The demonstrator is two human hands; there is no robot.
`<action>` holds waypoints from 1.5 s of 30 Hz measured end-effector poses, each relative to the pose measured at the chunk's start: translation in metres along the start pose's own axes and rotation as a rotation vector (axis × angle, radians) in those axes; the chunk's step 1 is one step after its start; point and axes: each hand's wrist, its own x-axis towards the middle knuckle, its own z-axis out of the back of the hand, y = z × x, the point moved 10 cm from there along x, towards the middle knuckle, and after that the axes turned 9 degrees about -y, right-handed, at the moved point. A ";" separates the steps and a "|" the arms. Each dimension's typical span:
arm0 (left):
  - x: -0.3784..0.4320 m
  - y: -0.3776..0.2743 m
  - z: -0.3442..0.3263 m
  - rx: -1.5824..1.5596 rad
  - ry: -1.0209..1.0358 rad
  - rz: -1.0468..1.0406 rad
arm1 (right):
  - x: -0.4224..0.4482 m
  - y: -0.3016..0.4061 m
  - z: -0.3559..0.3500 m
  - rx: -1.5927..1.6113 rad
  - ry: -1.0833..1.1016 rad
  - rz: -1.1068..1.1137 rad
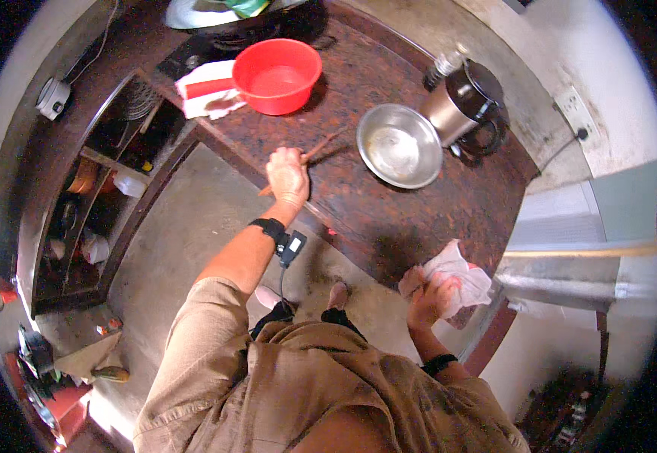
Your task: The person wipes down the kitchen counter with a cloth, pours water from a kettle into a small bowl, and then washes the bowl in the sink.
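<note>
My left hand [288, 174] is closed around a thin reddish-brown stick [320, 148] above the front edge of the dark red stone-patterned countertop [356, 218]. What the stick belongs to, I cannot tell. Near the right end of the counter, my right hand [433, 297] grips a crumpled pale pink cloth [464, 283], which touches the counter surface. A round metal basin [399, 146] rests beyond and between my hands. Farther back and left stands a red plastic dipper [277, 76], its handle lying over a white cloth [209, 73].
An electric kettle [455, 107] stands against the basin's right side, with a glass jar [447, 63] behind it. A dark wok [238, 28] occupies the far left. Open shelves [113, 164] hold bowls and containers. A wall socket [573, 113] has a plugged-in cord.
</note>
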 end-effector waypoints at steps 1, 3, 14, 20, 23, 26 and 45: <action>0.000 -0.003 0.008 -0.111 -0.002 -0.015 | -0.002 0.023 -0.007 0.062 -0.111 0.106; -0.010 0.031 0.022 -0.423 -0.019 0.127 | -0.002 0.072 0.010 0.138 -0.223 0.233; 0.102 0.246 0.089 -0.926 -0.225 0.833 | 0.053 0.327 0.086 0.354 -0.053 0.973; 0.154 0.210 0.075 -1.129 -0.058 0.849 | 0.056 0.335 0.087 0.397 -0.018 0.950; 0.137 0.158 0.066 -1.065 0.068 0.832 | 0.056 0.331 0.086 0.391 -0.034 0.924; 0.111 0.119 0.034 -1.125 0.393 0.753 | 0.054 0.331 0.082 0.353 -0.026 0.960; 0.173 0.194 -0.005 -0.381 0.179 0.236 | 0.053 0.341 0.064 0.279 0.155 0.975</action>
